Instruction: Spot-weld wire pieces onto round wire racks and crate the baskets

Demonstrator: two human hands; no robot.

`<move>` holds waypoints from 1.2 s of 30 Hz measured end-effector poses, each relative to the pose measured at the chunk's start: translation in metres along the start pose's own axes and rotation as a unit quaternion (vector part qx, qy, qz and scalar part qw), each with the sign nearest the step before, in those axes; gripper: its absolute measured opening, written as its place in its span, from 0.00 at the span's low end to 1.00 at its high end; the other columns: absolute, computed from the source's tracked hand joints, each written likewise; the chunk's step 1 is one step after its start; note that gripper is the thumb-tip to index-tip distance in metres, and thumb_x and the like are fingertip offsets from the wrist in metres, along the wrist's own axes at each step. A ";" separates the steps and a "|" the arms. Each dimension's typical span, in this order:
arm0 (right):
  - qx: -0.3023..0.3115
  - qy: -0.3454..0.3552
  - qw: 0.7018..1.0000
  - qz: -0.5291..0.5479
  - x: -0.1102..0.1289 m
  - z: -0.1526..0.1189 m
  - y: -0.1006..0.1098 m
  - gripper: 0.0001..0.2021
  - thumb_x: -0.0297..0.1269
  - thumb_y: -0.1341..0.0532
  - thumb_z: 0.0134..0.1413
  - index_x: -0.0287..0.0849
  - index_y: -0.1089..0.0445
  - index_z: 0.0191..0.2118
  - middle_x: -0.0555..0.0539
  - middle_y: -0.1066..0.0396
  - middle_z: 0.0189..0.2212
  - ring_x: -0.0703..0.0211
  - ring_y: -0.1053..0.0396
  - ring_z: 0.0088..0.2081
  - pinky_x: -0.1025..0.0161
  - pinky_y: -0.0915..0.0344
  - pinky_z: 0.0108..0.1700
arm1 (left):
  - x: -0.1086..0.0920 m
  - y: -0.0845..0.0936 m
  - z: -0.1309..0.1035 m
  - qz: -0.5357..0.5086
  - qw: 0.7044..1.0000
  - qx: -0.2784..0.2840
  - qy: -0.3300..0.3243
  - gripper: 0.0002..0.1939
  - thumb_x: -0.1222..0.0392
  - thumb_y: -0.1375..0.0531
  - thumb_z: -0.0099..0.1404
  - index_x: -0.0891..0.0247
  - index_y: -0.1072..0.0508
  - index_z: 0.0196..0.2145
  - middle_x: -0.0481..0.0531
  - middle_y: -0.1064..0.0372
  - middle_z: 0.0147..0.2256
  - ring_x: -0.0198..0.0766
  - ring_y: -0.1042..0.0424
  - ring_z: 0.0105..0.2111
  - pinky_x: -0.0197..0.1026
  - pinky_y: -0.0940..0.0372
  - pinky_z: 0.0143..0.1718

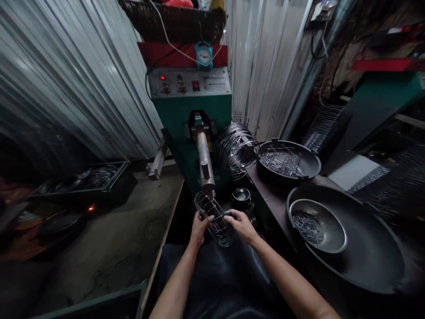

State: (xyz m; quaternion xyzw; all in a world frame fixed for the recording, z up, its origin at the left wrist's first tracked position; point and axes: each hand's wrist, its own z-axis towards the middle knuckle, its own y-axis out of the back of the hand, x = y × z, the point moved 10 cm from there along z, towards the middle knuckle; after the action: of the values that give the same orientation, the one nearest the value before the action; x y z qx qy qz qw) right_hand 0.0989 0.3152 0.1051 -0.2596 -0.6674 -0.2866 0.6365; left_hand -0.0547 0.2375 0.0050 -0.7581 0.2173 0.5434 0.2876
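Observation:
A round wire frame [217, 221] with several crossing wires is held tilted at the tip of a green machine [175, 110]. My left hand [199, 227] grips its left side, thumb on the wires. On the right side, my right hand [241, 225] has its thumb and fingertips closed on the same frame. The far end of the frame touches or lies just under the machine's metal arm [205, 161], where a small orange glow shows.
Wire rings [237, 146] hang beside the machine. At the right are a black pan [314, 161] of wire pieces and a metal bowl [338, 226] of small hooks inside a large pan [372, 248]. A green bin [124, 177] stands left.

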 end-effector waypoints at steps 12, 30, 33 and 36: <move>-0.029 0.005 0.999 -0.014 -0.002 0.027 0.000 0.12 0.41 0.39 0.43 0.40 0.27 0.33 0.49 0.29 0.29 0.58 0.33 0.34 0.63 0.37 0.37 | 0.006 -0.004 0.009 -0.034 0.998 0.005 0.052 0.29 0.53 0.32 0.39 0.61 0.38 0.38 0.47 0.35 0.32 0.35 0.32 0.30 0.35 0.38 0.26; -0.005 -0.014 1.000 -0.002 0.000 0.018 0.001 0.10 0.42 0.40 0.43 0.40 0.31 0.29 0.51 0.33 0.26 0.60 0.36 0.31 0.65 0.39 0.33 | 0.011 -0.006 0.005 -0.095 0.993 0.036 0.062 0.28 0.54 0.33 0.45 0.61 0.37 0.43 0.53 0.35 0.38 0.40 0.32 0.39 0.42 0.32 0.29; -0.006 -0.002 1.000 -0.013 -0.001 0.020 0.003 0.10 0.42 0.40 0.42 0.40 0.31 0.29 0.51 0.33 0.25 0.60 0.36 0.31 0.65 0.39 0.34 | 0.012 -0.003 0.009 -0.094 0.994 0.024 0.055 0.28 0.55 0.33 0.45 0.60 0.38 0.43 0.52 0.35 0.38 0.40 0.32 0.39 0.41 0.32 0.29; -0.014 0.007 0.999 -0.035 -0.003 0.020 0.005 0.10 0.42 0.40 0.43 0.40 0.31 0.29 0.51 0.33 0.26 0.60 0.36 0.31 0.64 0.39 0.36 | 0.016 -0.002 0.009 -0.095 0.994 0.012 0.060 0.29 0.56 0.32 0.44 0.59 0.38 0.43 0.52 0.35 0.38 0.39 0.31 0.38 0.41 0.32 0.29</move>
State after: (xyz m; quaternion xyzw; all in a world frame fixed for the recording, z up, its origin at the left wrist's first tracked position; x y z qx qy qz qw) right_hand 0.0883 0.3332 0.1018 -0.2428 -0.6673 -0.3198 0.6273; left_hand -0.0546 0.2452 -0.0124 -0.8031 0.1680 0.4646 0.3331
